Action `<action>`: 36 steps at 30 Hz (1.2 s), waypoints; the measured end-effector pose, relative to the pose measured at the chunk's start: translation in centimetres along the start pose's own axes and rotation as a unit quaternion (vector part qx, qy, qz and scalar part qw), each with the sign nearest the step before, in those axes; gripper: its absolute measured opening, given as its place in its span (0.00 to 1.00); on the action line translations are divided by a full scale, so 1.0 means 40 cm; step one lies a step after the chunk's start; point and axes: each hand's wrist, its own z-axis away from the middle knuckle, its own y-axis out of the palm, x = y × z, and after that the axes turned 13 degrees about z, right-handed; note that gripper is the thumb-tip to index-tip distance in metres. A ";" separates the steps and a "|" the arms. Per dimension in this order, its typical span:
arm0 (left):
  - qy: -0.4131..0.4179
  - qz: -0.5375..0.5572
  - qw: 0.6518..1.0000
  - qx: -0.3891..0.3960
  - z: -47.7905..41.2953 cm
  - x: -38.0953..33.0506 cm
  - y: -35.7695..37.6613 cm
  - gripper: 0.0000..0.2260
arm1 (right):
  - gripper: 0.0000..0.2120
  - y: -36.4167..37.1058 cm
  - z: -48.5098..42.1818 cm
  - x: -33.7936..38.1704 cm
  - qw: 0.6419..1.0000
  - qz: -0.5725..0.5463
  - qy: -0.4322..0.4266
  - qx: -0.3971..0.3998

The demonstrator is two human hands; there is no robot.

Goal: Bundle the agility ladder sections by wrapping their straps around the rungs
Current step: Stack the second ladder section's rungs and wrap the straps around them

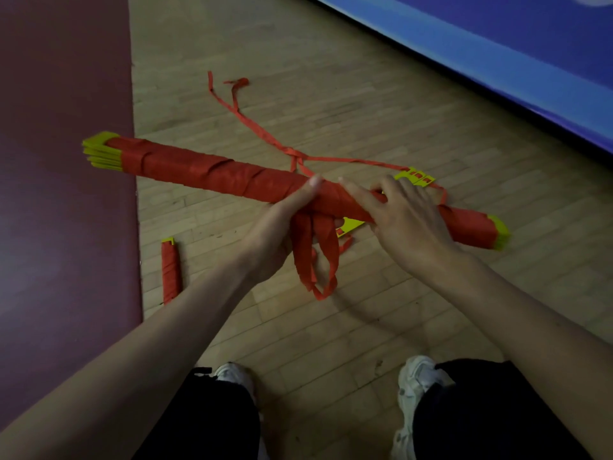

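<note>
Red strap (326, 257) is hanging looped just under the left hand (285, 227), its grip clamping the crosswise bundle (205, 167); the right hand (408, 217) is clasping it alongside.

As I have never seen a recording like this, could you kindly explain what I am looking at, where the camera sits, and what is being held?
There is no machine here: a person works with bare hands, and the single picture comes from a camera worn on their head, looking down. The left hand grips a long bundle of yellow ladder rungs wound in red strap, thumb on top; the right hand holds it further along. Beneath hang strap loops, and a loose strap trails away over the wooden floor. A smaller wrapped bundle lies on the floor by a dark red mat. The person's white shoes show at the bottom.
</note>
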 end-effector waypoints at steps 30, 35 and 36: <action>0.011 0.024 0.990 0.135 -0.020 -0.005 -0.055 0.11 | 0.11 -0.109 -0.005 -0.084 0.647 -0.596 0.089 0.468; -0.023 -0.041 0.983 0.175 -0.013 -0.011 -0.051 0.12 | 0.12 -0.114 -0.009 -0.115 0.654 -0.619 0.099 0.424; -0.023 -0.042 0.986 0.161 -0.015 -0.012 -0.048 0.11 | 0.10 -0.113 -0.009 -0.120 0.656 -0.623 0.100 0.413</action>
